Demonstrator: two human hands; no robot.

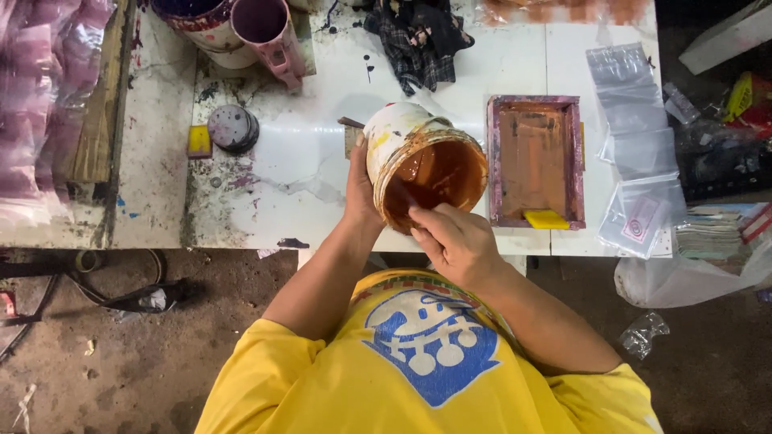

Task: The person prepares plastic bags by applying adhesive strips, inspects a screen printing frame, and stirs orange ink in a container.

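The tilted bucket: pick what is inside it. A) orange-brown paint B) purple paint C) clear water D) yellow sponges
A: the bucket, held by the left hand, shows an orange-brown coating inside, where the right hand reaches in with a stick.

**A small screen-printing workshop**

You stand in a rough print workshop, not a home or an office. The white counter point(305, 153) in front of you is stained with dark ink and paint splashes. On it sit a bucket of orange-brown ink point(426, 165), a small framed printing screen point(535, 157) with a yellow squeegee point(547, 219), purple-stained paint pots point(241, 28), an ink-soiled rag point(418, 36) and clear plastic bags point(635, 145). Below lies a bare, dirty concrete floor point(145, 362).
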